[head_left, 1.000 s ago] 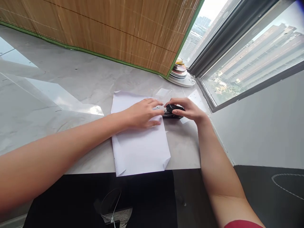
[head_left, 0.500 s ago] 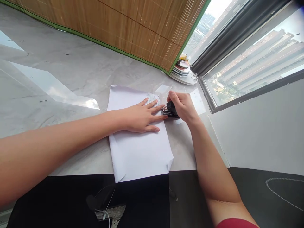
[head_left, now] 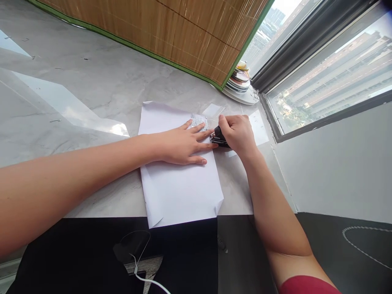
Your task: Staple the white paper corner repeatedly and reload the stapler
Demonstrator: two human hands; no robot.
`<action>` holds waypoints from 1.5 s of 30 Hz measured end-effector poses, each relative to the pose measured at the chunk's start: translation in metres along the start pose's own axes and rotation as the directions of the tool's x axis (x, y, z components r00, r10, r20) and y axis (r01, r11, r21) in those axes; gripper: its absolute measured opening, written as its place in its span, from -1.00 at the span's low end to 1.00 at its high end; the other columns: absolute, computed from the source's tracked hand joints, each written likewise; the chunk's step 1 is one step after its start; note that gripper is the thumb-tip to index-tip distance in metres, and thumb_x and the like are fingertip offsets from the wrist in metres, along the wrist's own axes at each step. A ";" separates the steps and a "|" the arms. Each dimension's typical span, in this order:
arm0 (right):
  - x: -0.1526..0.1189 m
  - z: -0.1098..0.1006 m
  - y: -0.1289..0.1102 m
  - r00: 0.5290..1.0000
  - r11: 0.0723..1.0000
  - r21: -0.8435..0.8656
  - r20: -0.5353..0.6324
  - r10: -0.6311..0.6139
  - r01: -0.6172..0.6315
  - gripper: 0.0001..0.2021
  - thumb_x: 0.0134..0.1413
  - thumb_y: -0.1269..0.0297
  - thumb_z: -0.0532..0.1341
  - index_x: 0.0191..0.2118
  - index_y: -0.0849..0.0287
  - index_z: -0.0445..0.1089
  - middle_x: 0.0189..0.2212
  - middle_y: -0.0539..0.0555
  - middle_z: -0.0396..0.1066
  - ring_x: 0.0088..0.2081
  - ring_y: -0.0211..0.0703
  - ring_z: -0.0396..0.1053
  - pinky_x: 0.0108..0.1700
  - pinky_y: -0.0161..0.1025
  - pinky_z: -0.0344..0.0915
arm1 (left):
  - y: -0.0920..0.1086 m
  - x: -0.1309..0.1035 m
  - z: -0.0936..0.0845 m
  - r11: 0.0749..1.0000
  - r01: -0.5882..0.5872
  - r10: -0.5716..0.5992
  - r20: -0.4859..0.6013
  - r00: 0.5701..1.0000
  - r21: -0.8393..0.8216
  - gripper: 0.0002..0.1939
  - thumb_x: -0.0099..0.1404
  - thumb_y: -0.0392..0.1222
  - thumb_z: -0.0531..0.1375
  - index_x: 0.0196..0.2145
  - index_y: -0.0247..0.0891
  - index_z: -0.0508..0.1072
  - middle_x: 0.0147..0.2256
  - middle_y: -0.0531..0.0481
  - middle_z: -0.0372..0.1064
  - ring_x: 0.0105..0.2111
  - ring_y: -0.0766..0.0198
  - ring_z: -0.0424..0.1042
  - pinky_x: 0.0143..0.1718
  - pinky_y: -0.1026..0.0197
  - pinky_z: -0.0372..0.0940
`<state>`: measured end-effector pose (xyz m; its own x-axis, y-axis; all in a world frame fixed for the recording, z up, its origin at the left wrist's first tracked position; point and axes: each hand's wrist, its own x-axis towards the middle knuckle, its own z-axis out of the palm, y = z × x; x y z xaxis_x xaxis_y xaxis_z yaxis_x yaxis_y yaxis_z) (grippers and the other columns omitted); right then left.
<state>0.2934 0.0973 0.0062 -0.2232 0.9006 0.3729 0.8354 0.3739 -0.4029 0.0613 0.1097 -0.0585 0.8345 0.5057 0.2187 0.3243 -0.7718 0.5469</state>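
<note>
Marbled tabletop (head_left: 104, 94), under the grip; white paper (head_left: 180, 188), left of the grip; left hand (head_left: 182, 146), flat on the paper, fingers spread, holding nothing; right hand (head_left: 240, 132), curled closed over the black stapler (head_left: 219, 141), its front end protruding leftward at the paper's edge

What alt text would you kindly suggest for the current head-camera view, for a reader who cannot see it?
A person's left hand lies spread on white paper, while the right hand, curled into a fist, is at a black stapler by the paper's right edge. Beyond the marbled table are a bamboo blind and a window.
</note>
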 end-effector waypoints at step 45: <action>-0.003 0.007 -0.052 0.938 0.813 -0.582 0.291 0.190 0.015 -0.54 0.57 0.22 -0.12 -0.15 0.17 0.52 -0.27 0.26 0.58 -0.22 0.10 0.47 -0.19 -0.10 0.12 | 0.024 -0.006 -0.036 0.980 -0.105 0.064 0.235 0.970 0.168 -0.36 0.55 0.27 0.06 0.48 0.13 0.30 0.60 0.06 -0.13 0.61 -0.21 -0.28 0.55 -0.38 -0.30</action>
<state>0.2467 0.0763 0.0201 -0.1963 0.9801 0.0300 0.9682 0.1889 0.1643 0.0483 0.1021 -0.0175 0.9348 0.3505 0.0570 0.3049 -0.8745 0.3773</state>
